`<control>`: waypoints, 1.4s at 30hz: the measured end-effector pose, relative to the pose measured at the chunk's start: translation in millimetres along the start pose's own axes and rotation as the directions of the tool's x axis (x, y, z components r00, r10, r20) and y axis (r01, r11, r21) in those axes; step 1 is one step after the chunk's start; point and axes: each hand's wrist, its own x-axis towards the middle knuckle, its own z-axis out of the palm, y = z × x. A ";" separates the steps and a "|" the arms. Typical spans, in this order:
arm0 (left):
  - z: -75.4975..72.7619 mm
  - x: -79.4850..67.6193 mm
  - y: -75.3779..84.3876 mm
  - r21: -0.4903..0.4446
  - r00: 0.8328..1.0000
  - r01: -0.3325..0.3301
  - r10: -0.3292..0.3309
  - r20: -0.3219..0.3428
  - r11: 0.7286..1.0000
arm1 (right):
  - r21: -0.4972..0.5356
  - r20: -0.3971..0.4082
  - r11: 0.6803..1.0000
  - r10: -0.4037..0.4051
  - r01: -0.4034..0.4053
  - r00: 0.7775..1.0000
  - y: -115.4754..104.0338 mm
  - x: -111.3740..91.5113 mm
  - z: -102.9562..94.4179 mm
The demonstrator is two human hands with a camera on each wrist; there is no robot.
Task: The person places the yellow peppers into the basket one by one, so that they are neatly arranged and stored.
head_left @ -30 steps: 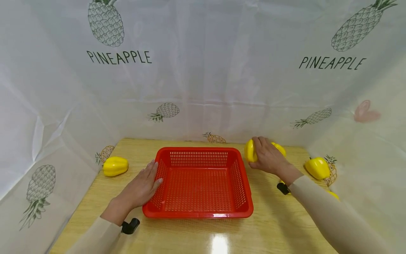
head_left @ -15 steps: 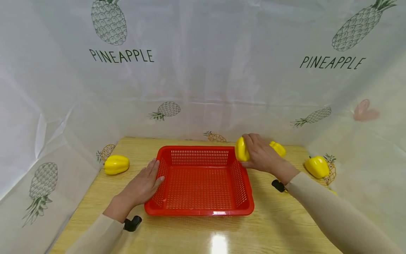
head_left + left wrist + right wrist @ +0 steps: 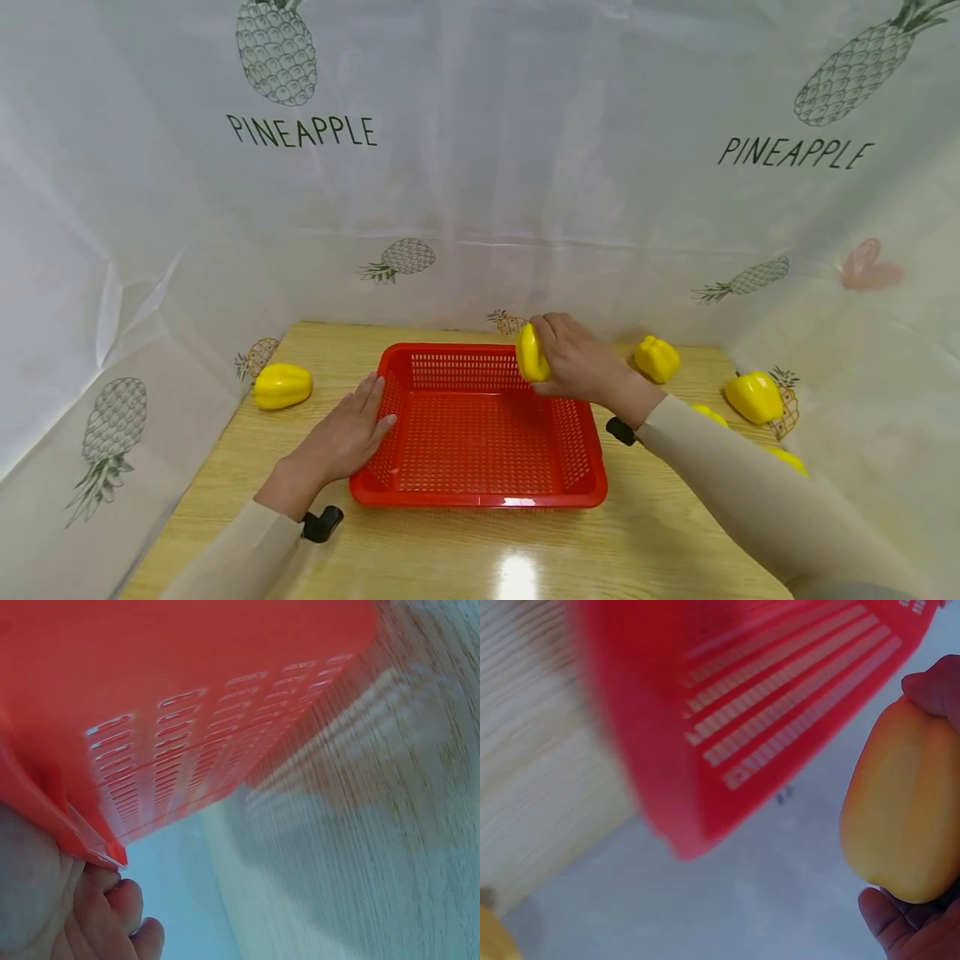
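A red plastic basket (image 3: 480,500) with slotted walls stands in the middle of the table, and its inside holds nothing visible. My left hand (image 3: 341,435) rests on its left rim with fairly straight fingers; in the left wrist view the palm lies against the rim (image 3: 90,851). Over the basket's back right corner, my right hand (image 3: 581,358) grips a yellow bell pepper (image 3: 531,353). The right wrist view has the pepper (image 3: 904,810) between thumb and fingers, apart from the basket wall.
Another yellow bell pepper (image 3: 282,386) lies left of the basket. To the right are a pepper (image 3: 657,359) near the back edge, a pepper (image 3: 753,397) by the side curtain, and others partly hidden by my right sleeve (image 3: 742,475). A pineapple-print curtain (image 3: 525,192) encloses the wooden table (image 3: 420,550).
My right hand has carried the yellow bell pepper leftward from beside the basket to over its back right corner. My left hand has stayed on the left rim.
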 end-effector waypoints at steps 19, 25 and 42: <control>-0.1 3.7 5.4 0.014 1.000 -0.002 0.002 0.007 1.000 | 0.017 0.027 0.997 -0.073 0.072 0.997 -44.3 41.4 28.3; -0.7 2.9 5.1 0.030 1.000 -0.002 0.001 0.006 1.000 | 0.036 0.080 0.997 -0.065 0.062 0.995 -55.9 46.5 39.2; -1.7 0.6 7.2 0.046 1.000 0.004 -0.004 0.009 0.999 | 0.035 0.196 0.999 -0.040 0.034 0.980 -82.5 63.5 70.3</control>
